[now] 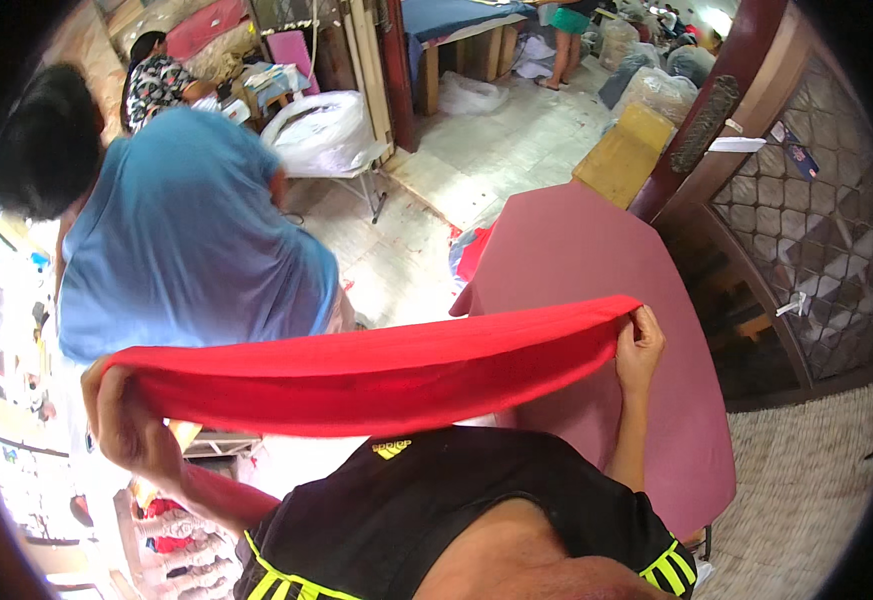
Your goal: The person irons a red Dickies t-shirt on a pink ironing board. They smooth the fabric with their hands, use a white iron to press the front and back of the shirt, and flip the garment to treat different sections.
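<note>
A long piece of red cloth [386, 375] is stretched sideways in front of my chest, folded lengthwise so that a darker inner layer shows below its upper edge. My left hand [128, 420] grips its left end, fingers curled over the edge. At the other end, my right hand [639, 345] pinches the corner between thumb and fingers. The cloth sags slightly in the middle. Its right part hangs over a table or board covered in pink cloth [576, 260].
A person in a blue garment [186, 240] is close at front left, another in a patterned top [156, 90] beyond. A white plastic-wrapped bundle [326, 130] sits on a stand. A yellow-brown box [624, 150] adjoins the pink surface; a lattice metal gate [806, 210] stands at right.
</note>
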The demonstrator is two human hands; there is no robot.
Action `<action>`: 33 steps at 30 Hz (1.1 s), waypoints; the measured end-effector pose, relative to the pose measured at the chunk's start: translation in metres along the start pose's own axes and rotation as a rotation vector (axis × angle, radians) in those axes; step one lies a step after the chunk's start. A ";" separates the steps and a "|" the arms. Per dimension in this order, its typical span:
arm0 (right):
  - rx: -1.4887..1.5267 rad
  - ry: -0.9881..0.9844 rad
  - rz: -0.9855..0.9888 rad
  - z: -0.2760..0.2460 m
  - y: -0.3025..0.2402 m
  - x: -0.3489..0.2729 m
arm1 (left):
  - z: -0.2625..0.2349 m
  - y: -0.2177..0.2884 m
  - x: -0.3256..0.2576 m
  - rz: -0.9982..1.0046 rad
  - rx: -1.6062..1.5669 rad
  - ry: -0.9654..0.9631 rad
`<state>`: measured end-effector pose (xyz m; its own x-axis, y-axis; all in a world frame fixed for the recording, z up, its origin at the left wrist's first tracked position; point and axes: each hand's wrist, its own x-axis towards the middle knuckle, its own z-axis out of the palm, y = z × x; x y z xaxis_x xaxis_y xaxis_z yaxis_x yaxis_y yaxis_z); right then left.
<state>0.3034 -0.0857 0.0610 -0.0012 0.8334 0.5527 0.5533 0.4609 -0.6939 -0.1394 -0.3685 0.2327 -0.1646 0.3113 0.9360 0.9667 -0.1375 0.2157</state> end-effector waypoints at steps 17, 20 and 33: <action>-0.127 -0.217 -0.183 -0.002 -0.030 0.005 | 0.010 -0.065 -0.040 -0.376 0.447 -0.373; -0.232 -0.265 -0.174 -0.003 -0.026 -0.004 | 0.022 -0.093 -0.053 -0.417 0.322 -0.420; -0.378 -0.575 -0.054 0.065 -0.097 -0.011 | 0.054 -0.247 -0.117 -0.565 0.336 -0.758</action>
<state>0.1952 -0.1198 0.0922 -0.4204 0.8899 0.1771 0.7926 0.4552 -0.4058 -0.3480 -0.3202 0.0547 -0.5616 0.7818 0.2709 0.8097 0.4519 0.3744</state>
